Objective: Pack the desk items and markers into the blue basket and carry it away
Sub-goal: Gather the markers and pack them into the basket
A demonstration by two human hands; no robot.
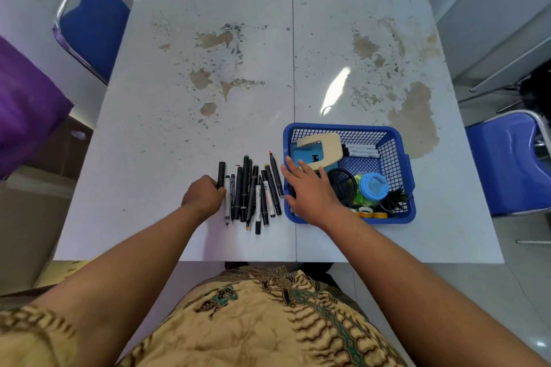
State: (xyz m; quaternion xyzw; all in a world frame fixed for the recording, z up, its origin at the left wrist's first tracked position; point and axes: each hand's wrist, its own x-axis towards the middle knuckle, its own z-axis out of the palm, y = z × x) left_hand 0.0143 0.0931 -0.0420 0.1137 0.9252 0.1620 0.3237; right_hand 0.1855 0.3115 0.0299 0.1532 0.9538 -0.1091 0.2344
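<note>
1. Head view: your blue basket (343,127), on the table (208,68), already holds desk items (372,188) and some white markers (362,151).
2. The marker pile (253,191) lies just beside it, unpacked; your left hand (204,195) curls round 1 black marker (221,173), and your right hand (310,188) is spread, holding nothing.
3. Packing these and carrying the basket away are left.

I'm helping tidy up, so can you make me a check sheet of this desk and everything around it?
Surface: white table, worn brown patches.
Job's things: markers in a row on the table; blue basket holds a wooden piece, white markers, blue-lidded jar, tape rolls.
Clutter: nothing seen.
Hands: left hand grips the black marker at the row's left end; right hand open, fingers spread over the basket's left rim.
Cables: nothing seen.
Surroundings: left blue chair, right blue chair, purple cloth.
</note>
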